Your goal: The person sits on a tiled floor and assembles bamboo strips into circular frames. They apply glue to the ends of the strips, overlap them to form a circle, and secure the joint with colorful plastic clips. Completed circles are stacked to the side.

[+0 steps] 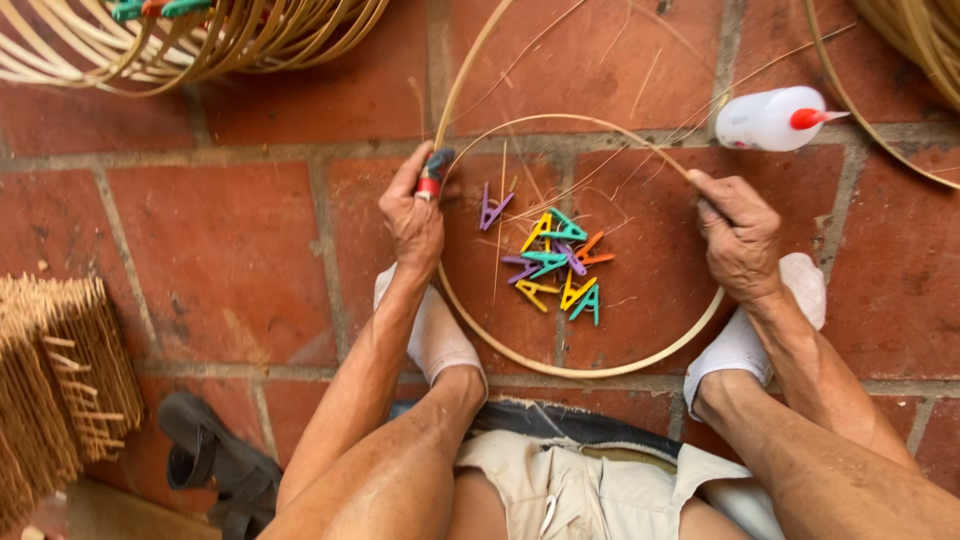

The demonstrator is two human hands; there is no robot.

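A thin bamboo strip bent into a hoop (590,368) lies on the red tile floor between my feet. My left hand (412,212) grips the hoop's left side together with a small red and teal clip (434,172). My right hand (740,235) pinches the hoop's right side, where the strip's end overlaps. Inside the hoop lies a pile of several coloured plastic clips (556,262): purple, yellow, teal and orange.
A white glue bottle with a red nozzle (772,117) lies beyond the hoop. Stacked bamboo hoops (200,40) fill the top left, more hoops (920,35) the top right. A bundle of bamboo sticks (55,375) and a dark sandal (215,465) sit at the lower left.
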